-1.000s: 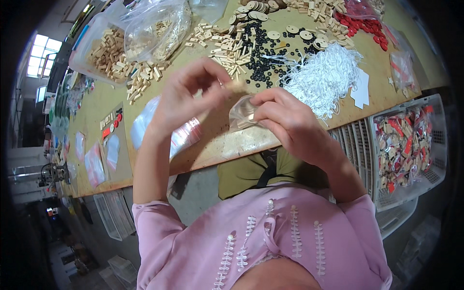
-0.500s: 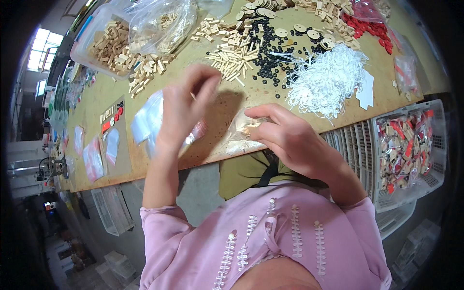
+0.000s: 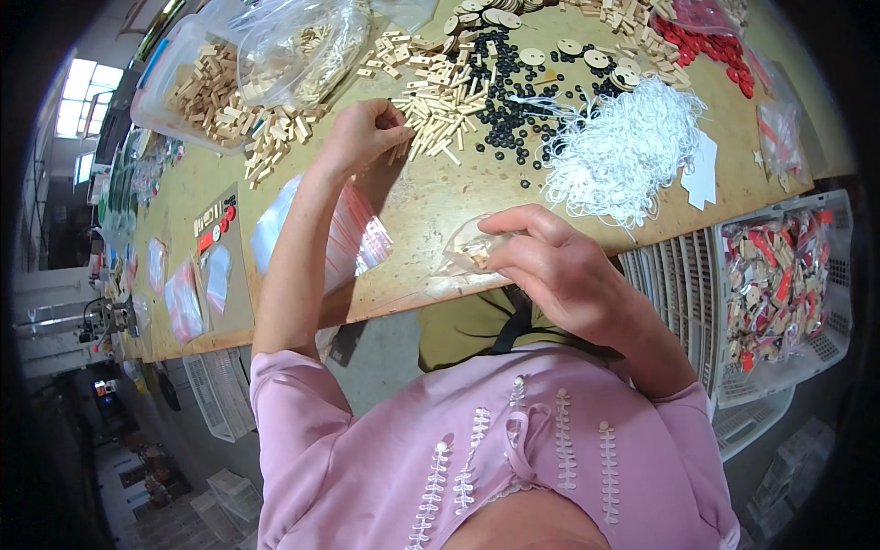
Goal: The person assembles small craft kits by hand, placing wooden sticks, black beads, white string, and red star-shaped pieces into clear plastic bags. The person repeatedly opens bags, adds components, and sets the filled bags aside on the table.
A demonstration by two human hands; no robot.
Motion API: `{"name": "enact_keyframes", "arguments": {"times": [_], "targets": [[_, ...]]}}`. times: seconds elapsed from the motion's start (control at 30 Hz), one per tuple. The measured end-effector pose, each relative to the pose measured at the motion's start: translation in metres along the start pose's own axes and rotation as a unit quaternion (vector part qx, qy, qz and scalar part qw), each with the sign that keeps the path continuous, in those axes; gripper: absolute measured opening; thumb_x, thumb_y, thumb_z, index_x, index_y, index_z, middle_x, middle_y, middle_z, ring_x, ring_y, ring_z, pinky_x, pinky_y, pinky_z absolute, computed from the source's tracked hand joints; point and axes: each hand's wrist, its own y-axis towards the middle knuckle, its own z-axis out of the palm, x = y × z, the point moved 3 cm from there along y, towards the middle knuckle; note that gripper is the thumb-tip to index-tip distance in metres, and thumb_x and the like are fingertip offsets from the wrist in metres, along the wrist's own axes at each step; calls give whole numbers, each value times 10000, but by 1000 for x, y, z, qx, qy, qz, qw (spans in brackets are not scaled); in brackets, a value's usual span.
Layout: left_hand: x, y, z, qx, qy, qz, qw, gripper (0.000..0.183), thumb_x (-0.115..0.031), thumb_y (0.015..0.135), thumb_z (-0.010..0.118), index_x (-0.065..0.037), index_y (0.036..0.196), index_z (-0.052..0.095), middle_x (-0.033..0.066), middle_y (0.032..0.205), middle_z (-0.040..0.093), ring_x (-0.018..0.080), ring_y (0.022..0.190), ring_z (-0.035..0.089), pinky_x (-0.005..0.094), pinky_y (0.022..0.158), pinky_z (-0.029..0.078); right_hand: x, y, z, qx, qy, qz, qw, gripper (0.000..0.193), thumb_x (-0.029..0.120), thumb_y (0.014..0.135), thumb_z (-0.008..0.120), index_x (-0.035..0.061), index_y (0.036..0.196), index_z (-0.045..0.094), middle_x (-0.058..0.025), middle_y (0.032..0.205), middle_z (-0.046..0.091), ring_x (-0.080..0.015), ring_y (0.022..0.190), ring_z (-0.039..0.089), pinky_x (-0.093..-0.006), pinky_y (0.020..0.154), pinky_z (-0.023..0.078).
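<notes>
At the left edge of a loose pile of thin wooden sticks [image 3: 440,124], my left hand [image 3: 359,137] curls its fingers and thumb together. What lies between those fingertips is too small to make out. My right hand [image 3: 559,261] pinches the edge of a small clear plastic bag [image 3: 458,259] near the front of the table. Several pale wooden pieces [image 3: 477,253] show inside the bag. Under my left forearm lies a stack of flat clear bags [image 3: 353,234] with red stripes.
Black rings [image 3: 504,101], wooden discs [image 3: 568,46], red pieces [image 3: 729,60] and white cords [image 3: 628,151] cover the table's far side. A clear tub [image 3: 165,115] of wooden blocks stands far left. A sample board [image 3: 220,266] lies left; a crate [image 3: 830,321] of filled bags stands right.
My left hand has moved away from me, from above the striped bags to the stick pile. My right hand stays at the small bag, shifted slightly.
</notes>
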Motion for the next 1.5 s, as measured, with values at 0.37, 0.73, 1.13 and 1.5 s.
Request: {"name": "enact_keyframes", "arguments": {"times": [0.37,0.73,1.13,1.5], "targets": [[37,16,-8,69,-102,-40,992,180,-184,850,826,-43,857,715,-1,768,685,74,700,590,263,642,495,-3,-4,-7,-3,-2,43,999,150,-41,884,666,-2,1029,675,-178,1211,619,-355,1049,659,-392,884,545],[0,0,-17,-12,69,30,997,175,-186,872,728,-14,897,706,-30,789,649,100,695,585,278,663,500,5,1,0,-32,-19,23,999,101,-52,877,666,-4,965,681,-168,1188,669,-319,1012,684,-358,844,550],[-112,-145,11,23,-159,162,974,65,-65,853,753,-33,889,710,-54,697,570,11,645,499,212,550,400,24,24,5,12,-77,-4,997,117,-47,877,660,-29,990,684,-194,1195,651,-339,1060,671,-377,879,554],[-97,-120,22,6,-209,157,965,209,-59,888,736,-18,1083,678,-5,790,634,61,662,574,230,578,465,19,-1,2,-9,-66,41,997,120,-26,908,671,-3,1026,674,-177,1290,624,-337,1116,655,-383,911,543]]}}
